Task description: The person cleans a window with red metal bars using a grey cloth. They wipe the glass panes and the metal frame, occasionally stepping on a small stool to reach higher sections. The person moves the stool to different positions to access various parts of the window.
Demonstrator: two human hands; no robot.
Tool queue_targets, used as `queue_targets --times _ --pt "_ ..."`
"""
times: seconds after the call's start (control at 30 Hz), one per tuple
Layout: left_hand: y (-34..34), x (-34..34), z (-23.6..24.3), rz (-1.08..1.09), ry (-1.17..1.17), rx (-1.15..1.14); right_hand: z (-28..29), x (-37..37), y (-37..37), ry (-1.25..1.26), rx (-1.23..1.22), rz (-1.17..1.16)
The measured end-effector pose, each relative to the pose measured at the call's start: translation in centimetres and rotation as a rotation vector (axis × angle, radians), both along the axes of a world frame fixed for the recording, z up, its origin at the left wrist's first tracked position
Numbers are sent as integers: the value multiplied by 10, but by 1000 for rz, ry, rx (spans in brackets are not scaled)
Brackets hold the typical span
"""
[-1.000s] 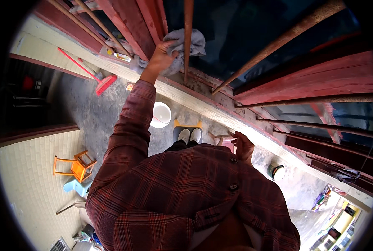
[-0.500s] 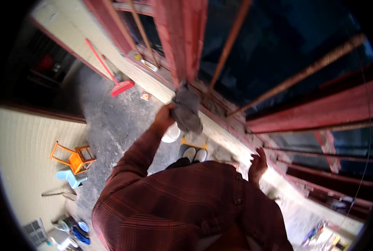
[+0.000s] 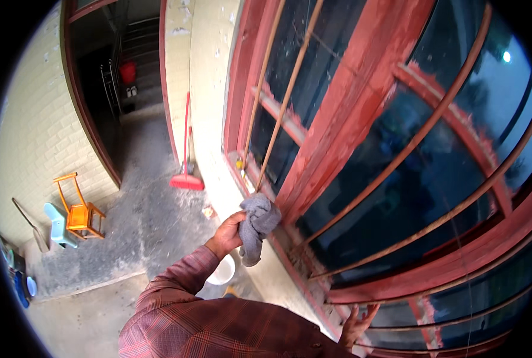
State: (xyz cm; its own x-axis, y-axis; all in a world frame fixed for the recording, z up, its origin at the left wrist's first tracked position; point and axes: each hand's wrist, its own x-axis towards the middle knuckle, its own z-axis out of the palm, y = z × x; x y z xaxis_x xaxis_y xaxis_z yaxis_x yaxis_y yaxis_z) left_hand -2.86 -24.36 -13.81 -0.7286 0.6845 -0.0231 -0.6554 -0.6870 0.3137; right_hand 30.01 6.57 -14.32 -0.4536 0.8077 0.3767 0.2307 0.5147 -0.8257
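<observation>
A crumpled grey cloth (image 3: 259,224) hangs from my left hand (image 3: 226,236), its fingers closed on one side of it. The cloth is beside the foot of the red window post (image 3: 331,137), over the sill (image 3: 296,262); whether it touches the wood I cannot tell. Lower down along the window, my right hand (image 3: 355,325) has its fingers apart and holds nothing. It is close to the rusty window bars (image 3: 397,241), and contact with them is unclear. Under my left forearm, a white bucket (image 3: 222,271) is partly covered.
A red broom (image 3: 187,182) leans on the wall by a dark doorway with stairs (image 3: 146,65). Left across the concrete floor are an orange wooden chair (image 3: 82,216), a light blue plastic seat (image 3: 57,225) and a shovel (image 3: 39,238). Small yellow items (image 3: 240,164) lie on the sill.
The view has swung up toward the window and doorway. My left hand still grips the cloth, now bunched differently by the post. My right hand is now nearer the bars, fingers spread.
</observation>
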Motion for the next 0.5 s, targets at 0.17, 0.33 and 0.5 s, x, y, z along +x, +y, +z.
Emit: queue_targets --times 0.17,0.33,0.5 --pt "-5 -44 102 374 369 20 -12 -16 3 24 246 -87" --pt "1 -71 228 659 695 102 -24 -8 18 -64 405 -45" --pt "26 -130 385 1299 1075 -30 -10 -23 15 43 455 -177"
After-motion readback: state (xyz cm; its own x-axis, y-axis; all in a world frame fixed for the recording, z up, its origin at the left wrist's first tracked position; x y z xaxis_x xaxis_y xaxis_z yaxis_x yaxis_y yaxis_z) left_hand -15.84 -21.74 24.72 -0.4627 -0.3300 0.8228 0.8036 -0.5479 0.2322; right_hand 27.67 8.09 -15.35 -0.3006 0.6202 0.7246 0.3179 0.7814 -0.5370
